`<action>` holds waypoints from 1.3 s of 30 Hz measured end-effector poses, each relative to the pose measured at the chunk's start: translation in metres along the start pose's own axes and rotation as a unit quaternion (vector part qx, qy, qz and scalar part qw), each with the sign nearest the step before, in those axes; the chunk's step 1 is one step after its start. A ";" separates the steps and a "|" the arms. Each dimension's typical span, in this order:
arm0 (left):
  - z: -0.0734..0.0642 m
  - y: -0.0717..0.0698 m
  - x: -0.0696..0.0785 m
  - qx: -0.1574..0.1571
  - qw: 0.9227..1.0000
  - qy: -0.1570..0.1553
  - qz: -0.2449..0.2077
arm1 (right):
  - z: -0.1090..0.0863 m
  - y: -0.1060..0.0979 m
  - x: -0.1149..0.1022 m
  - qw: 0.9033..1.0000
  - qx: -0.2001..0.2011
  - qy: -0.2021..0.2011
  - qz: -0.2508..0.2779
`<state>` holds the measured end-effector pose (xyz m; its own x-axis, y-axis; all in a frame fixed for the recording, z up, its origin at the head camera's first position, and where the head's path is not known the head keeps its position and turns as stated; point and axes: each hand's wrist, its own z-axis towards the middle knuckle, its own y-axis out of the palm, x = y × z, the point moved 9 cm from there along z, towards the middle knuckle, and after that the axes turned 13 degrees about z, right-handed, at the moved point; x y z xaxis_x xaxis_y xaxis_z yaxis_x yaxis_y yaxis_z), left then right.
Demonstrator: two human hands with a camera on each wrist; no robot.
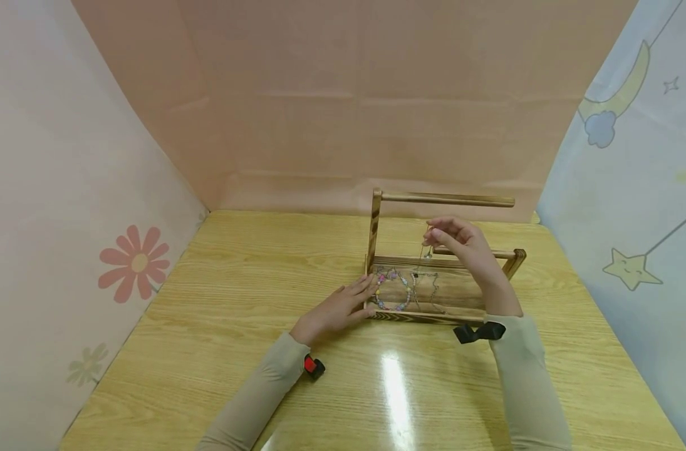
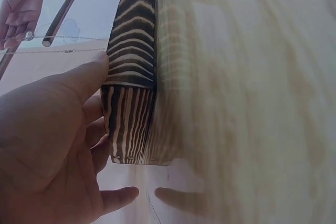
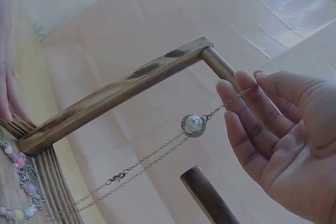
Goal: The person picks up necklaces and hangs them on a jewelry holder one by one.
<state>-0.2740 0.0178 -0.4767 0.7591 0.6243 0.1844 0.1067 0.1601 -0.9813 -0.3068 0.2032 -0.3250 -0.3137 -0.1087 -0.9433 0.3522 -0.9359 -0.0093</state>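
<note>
Between thumb and fingertips, my right hand [image 1: 468,249] pinches the fine chain of a necklace [image 3: 194,125] with a round white pearl pendant. Its two strands and a small clasp run from the pendant down toward the tray of a wooden jewelry stand [image 1: 374,228]. The raised hand is over the tray, near the lower right bar. My left hand [image 1: 338,309] touches the stand's left end, fingers extended along the side and thumb at the front corner. Inside the tray lie a colorful bead bracelet [image 1: 400,307] and thin silvery chains [image 1: 435,289].
The stand has a higher bar [image 1: 446,199] on its left post and a lower bar [image 1: 503,254] on its right post, each with a free end. It stands on a wood-grain table [image 1: 252,269]. A plain pinkish backdrop [image 1: 320,125] and printed side walls surround the table.
</note>
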 end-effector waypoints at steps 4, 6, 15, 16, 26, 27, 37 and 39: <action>0.000 0.001 -0.001 0.001 1.000 -0.002 0.007 | 0.003 -0.002 -0.002 1.000 0.010 -0.004 -0.006; 0.000 0.002 -0.001 0.001 1.000 -0.002 0.008 | 0.005 -0.004 -0.003 1.000 0.016 -0.003 -0.006; 0.000 0.002 -0.002 0.001 1.000 -0.004 0.010 | 0.012 -0.005 -0.010 1.000 0.018 -0.020 0.003; 0.000 0.002 -0.002 0.000 1.000 -0.004 0.008 | 0.012 -0.005 -0.010 1.000 0.018 -0.020 0.006; -0.001 0.001 -0.001 -0.001 1.000 -0.002 0.002 | 0.016 -0.007 -0.014 0.999 0.012 -0.034 0.012; -0.001 0.001 -0.001 -0.001 1.000 -0.001 0.003 | 0.017 -0.007 -0.014 0.999 0.014 -0.035 0.010; -0.002 0.004 -0.004 -0.015 1.000 -0.014 -0.003 | 0.019 -0.009 -0.019 0.998 0.030 -0.046 0.018; -0.001 0.004 -0.004 -0.014 1.000 -0.013 -0.003 | 0.019 -0.011 -0.019 0.998 0.033 -0.046 0.020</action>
<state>-0.2754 0.0152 -0.4814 0.7419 0.6425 0.1918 0.1297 0.1432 -0.9812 -0.3216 0.2087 -0.3001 -0.3813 -0.1747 -0.9078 0.3089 -0.9496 0.0530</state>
